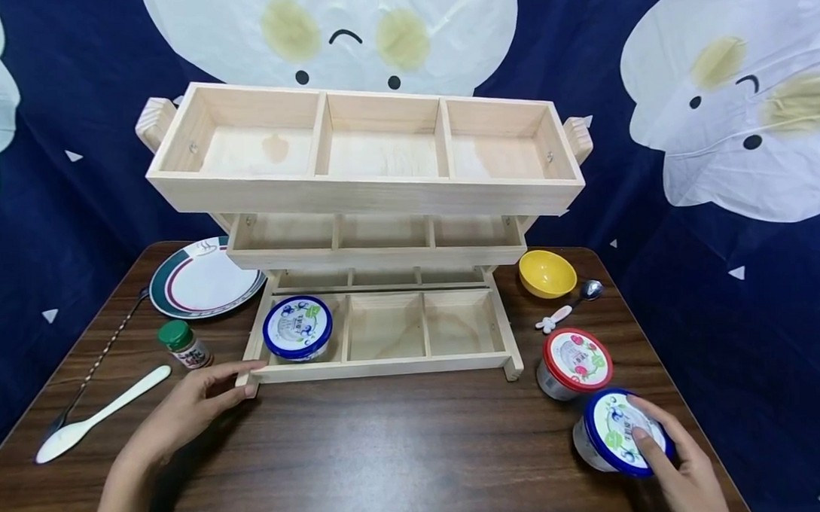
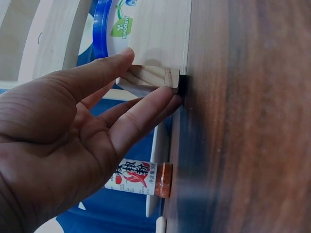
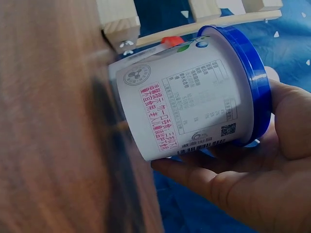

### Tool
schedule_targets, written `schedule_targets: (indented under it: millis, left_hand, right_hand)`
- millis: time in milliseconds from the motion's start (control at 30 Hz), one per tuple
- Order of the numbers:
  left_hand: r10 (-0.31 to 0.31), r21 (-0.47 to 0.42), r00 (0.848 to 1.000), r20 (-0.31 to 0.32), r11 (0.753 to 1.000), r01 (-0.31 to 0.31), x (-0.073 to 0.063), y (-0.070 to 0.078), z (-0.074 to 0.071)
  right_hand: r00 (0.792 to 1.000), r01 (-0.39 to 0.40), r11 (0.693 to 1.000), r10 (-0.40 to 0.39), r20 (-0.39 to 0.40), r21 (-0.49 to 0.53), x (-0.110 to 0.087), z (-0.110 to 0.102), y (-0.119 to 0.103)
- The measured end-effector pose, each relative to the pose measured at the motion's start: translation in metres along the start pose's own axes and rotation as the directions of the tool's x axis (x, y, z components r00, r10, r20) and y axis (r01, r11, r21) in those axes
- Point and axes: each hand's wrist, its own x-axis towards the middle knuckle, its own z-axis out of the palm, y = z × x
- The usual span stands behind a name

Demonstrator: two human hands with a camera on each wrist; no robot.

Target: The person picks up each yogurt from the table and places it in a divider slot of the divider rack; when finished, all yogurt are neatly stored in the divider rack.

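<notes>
At the lower left, my left hand (image 1: 174, 416) grips the front left corner of a pale wooden tiered organizer (image 1: 367, 191). The left wrist view shows its thumb and fingers on either side of the wooden foot (image 2: 150, 75). My right hand (image 1: 689, 468) holds a white tub with a blue lid (image 1: 612, 422) at the right of the table. In the right wrist view, the fingers wrap the far side of this tub (image 3: 187, 104), whose printed label faces the camera. Another blue-lidded tub (image 1: 297, 328) stands in the organizer's bottom left compartment.
Near the right hand stand a red-lidded tub (image 1: 575, 362), a yellow bowl (image 1: 548, 274) and a spoon with a bunny handle (image 1: 554, 319). On the left are a plate (image 1: 207, 282), a green-capped spice jar (image 1: 185, 344), a white spoon (image 1: 103, 414) and a long twisted-handle utensil (image 1: 101, 357).
</notes>
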Motion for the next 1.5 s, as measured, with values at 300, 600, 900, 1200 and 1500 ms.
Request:
schedule_targets:
  millis: [300,600,900,1200,1500]
  left_hand:
    - [0.009,0.017,1.000,-0.001,1.000,-0.009,-0.001,0.000,-0.001]
    - [-0.010,0.038,1.000,-0.008,0.999,0.010,0.000,0.000,-0.001]
    - [0.011,0.012,1.000,-0.015,1.000,-0.011,0.000,0.001,-0.002]
    - [-0.015,0.030,1.000,0.002,0.999,0.015,0.001,-0.001,-0.001]
    - [-0.007,0.017,1.000,-0.003,1.000,0.007,0.000,0.001,-0.001]
  right_hand:
    - [1.000,0.022,0.998,-0.022,-0.008,-0.054,0.003,-0.015,-0.014]
    - [0.999,0.042,0.997,-0.043,-0.013,-0.060,0.006,-0.024,-0.032]
    - [0.996,0.094,0.993,-0.095,-0.002,-0.070,0.012,-0.030,-0.045]
    - [0.995,0.102,0.994,-0.102,0.002,-0.032,0.031,-0.023,-0.068]
    - [0.993,0.108,0.993,-0.105,-0.043,0.050,0.048,0.002,-0.100]
